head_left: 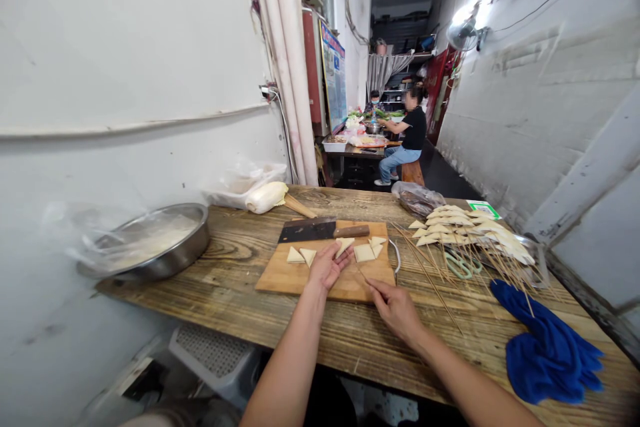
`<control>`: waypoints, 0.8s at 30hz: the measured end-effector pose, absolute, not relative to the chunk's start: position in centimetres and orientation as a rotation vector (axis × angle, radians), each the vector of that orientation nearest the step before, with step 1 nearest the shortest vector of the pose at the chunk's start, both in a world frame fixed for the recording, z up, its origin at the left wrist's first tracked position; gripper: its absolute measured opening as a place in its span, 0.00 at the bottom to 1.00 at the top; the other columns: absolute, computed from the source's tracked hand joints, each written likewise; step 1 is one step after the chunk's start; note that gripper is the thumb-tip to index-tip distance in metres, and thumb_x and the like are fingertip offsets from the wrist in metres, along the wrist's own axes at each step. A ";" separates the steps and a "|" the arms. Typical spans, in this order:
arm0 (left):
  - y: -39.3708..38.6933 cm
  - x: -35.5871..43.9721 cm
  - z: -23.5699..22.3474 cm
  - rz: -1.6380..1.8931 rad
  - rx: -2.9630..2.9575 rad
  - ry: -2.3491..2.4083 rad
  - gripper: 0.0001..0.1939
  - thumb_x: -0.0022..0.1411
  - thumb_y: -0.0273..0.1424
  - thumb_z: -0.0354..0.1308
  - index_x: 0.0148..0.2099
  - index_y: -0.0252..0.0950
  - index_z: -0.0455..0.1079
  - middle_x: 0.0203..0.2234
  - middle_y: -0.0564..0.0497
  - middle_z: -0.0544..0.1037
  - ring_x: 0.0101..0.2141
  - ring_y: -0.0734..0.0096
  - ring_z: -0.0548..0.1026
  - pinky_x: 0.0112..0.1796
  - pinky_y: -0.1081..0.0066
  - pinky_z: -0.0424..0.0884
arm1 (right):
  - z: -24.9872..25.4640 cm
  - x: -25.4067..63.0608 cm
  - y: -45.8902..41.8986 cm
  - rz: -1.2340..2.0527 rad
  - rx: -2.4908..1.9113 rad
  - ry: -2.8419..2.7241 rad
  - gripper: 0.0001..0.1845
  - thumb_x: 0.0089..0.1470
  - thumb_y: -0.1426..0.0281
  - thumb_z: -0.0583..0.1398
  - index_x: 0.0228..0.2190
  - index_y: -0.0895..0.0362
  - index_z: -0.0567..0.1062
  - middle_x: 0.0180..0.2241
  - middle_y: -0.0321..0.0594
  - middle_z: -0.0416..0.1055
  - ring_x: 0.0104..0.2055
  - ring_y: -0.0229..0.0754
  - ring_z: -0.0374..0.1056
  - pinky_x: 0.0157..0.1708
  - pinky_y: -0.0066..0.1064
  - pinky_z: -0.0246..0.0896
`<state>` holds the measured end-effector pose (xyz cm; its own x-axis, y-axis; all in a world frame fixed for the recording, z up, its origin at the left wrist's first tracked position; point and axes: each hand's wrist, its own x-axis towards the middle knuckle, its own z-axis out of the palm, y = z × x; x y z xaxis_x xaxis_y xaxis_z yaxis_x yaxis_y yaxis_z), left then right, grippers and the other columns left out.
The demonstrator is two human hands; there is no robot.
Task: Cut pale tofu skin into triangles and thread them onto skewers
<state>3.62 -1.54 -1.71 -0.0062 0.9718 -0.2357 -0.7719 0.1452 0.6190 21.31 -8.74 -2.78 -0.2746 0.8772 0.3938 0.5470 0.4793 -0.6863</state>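
My left hand (330, 268), palm up over the cutting board (280, 280), holds a pale triangular tofu slice (345, 246) in its fingers. The fingers of my right hand (397, 310) are closed around a thin wooden skewer (362, 274), whose tip points toward my left hand. Whether the tip touches the slice, I cannot tell. Several more cut tofu slices (365, 253) lie on the board to either side of my left hand. Behind them a cleaver (306, 231) with a wooden handle rests flat along the board's far side.
Skewered tofu slices (453, 221) are piled at right, near loose skewers (430, 278), green-handled scissors (463, 265) and a blue cloth item (547, 340). At left stand a metal basin (186, 247) and a cabbage (267, 197). A person (413, 125) sits at a farther table; another is behind.
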 end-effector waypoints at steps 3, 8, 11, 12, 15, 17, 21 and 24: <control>-1.6 3.6 -1.7 1.402 0.377 0.717 0.02 0.57 0.23 0.56 0.33 0.29 0.64 0.29 0.40 0.77 0.34 0.61 0.77 0.38 0.63 0.74 | -3.0 21.4 -8.7 0.551 -1.181 -1.956 0.18 0.54 0.68 0.51 0.43 0.58 0.75 0.38 0.42 0.75 0.34 0.42 0.73 0.34 0.29 0.68; -1.7 3.6 -1.7 1.377 0.422 0.733 0.02 0.56 0.22 0.56 0.33 0.28 0.65 0.29 0.40 0.77 0.34 0.60 0.77 0.40 0.60 0.74 | -3.1 21.3 -8.6 0.547 -1.192 -1.961 0.19 0.55 0.67 0.51 0.43 0.59 0.75 0.39 0.43 0.75 0.34 0.42 0.73 0.35 0.30 0.67; -1.8 3.6 -1.8 1.354 0.454 0.721 0.02 0.56 0.22 0.56 0.33 0.28 0.65 0.30 0.40 0.77 0.34 0.60 0.77 0.41 0.59 0.73 | -3.0 21.3 -8.6 0.529 -1.213 -1.968 0.19 0.55 0.67 0.51 0.43 0.59 0.75 0.38 0.42 0.76 0.32 0.42 0.73 0.34 0.30 0.67; -1.9 3.6 -1.8 1.345 0.462 0.714 0.02 0.56 0.22 0.56 0.33 0.28 0.65 0.30 0.41 0.77 0.34 0.60 0.77 0.41 0.59 0.73 | -3.0 21.3 -8.7 0.523 -1.220 -1.972 0.19 0.55 0.67 0.51 0.43 0.58 0.75 0.37 0.42 0.76 0.31 0.42 0.73 0.33 0.30 0.67; -2.1 3.5 -1.7 1.333 0.482 0.699 0.02 0.56 0.21 0.57 0.33 0.28 0.65 0.30 0.41 0.77 0.34 0.61 0.77 0.42 0.60 0.73 | -2.9 21.2 -8.8 0.514 -1.239 -1.982 0.19 0.55 0.68 0.51 0.43 0.59 0.75 0.36 0.42 0.76 0.31 0.42 0.73 0.33 0.31 0.67; -2.1 3.6 -1.7 1.341 0.479 0.685 0.03 0.56 0.22 0.57 0.33 0.28 0.65 0.30 0.41 0.77 0.34 0.61 0.77 0.42 0.59 0.73 | -2.8 21.1 -8.8 0.509 -1.241 -1.985 0.19 0.55 0.68 0.50 0.43 0.59 0.75 0.37 0.43 0.76 0.33 0.43 0.73 0.34 0.31 0.67; -2.0 3.7 -1.8 1.392 0.418 0.650 0.05 0.57 0.26 0.57 0.34 0.29 0.65 0.30 0.42 0.77 0.35 0.59 0.77 0.41 0.57 0.73 | -2.8 20.9 -8.8 0.497 -1.238 -1.986 0.19 0.55 0.68 0.50 0.43 0.58 0.75 0.39 0.42 0.75 0.35 0.43 0.73 0.36 0.32 0.67; -1.8 3.8 -1.9 1.405 0.403 0.668 0.03 0.57 0.24 0.56 0.33 0.29 0.65 0.30 0.40 0.77 0.35 0.60 0.77 0.39 0.60 0.74 | -2.9 20.7 -8.8 0.480 -1.229 -2.005 0.19 0.56 0.67 0.50 0.43 0.58 0.75 0.39 0.43 0.75 0.35 0.44 0.73 0.36 0.32 0.67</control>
